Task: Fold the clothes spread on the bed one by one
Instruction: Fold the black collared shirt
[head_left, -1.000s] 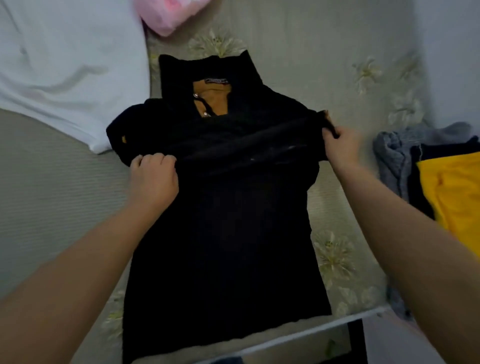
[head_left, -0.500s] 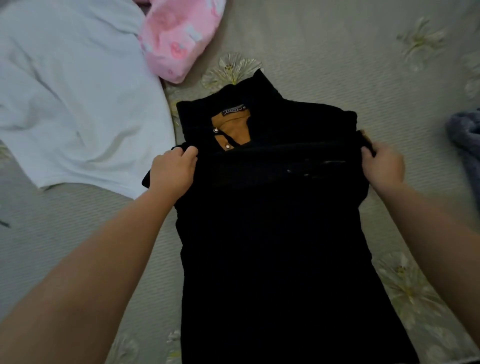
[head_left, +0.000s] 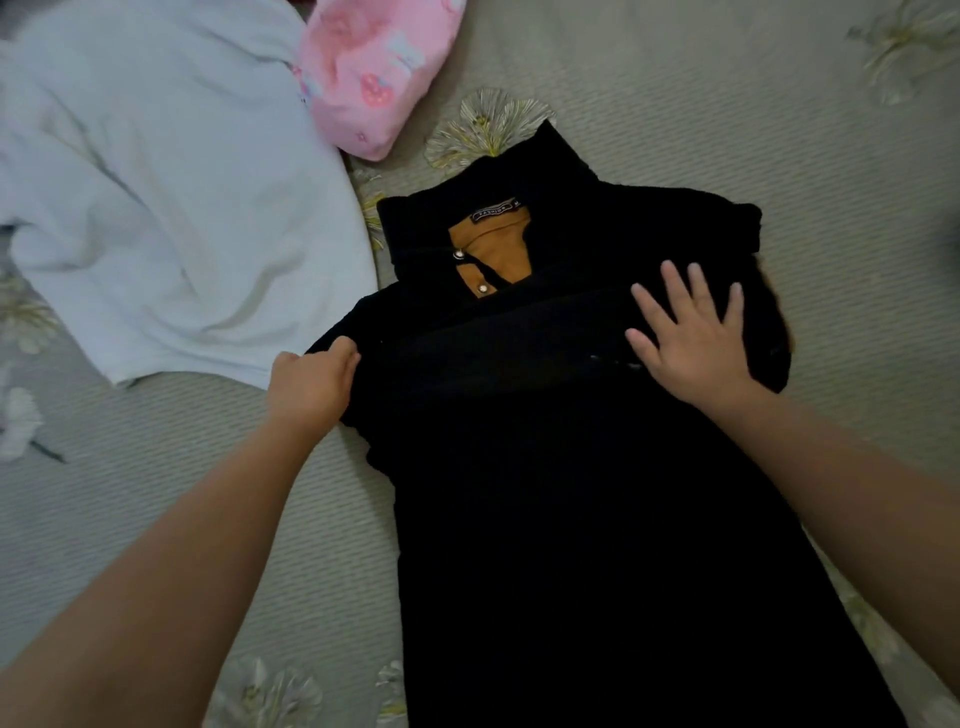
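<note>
Since the frame half a second ago, the right hand (head_left: 693, 332) has let go of the garment's right edge and moved inward; it now lies flat, fingers (head_left: 675, 283) spread, palm down on the folded band of the black long-bodied garment with a tan inner collar lining (head_left: 571, 493). Its grip holds nothing; it only presses the cloth. The left hand (head_left: 311, 387) remains at the garment's left edge, its grip pinched on a bunched fold of the black fabric, thumb and fingers curled around it.

The black garment lies lengthwise on the grey-green bed cover with pale flower prints (head_left: 727, 104), collar away from the person and hem running toward the bottom of the view. A band of black fabric lies folded across the chest, just below the open neckline, where two small metal snaps show on the tan lining.

To the left, a rumpled white garment (head_left: 156, 208) lies spread on the bed, its edge near the black collar. A pink printed fabric bundle (head_left: 374, 73) sits beyond it, touching the white garment.
</note>
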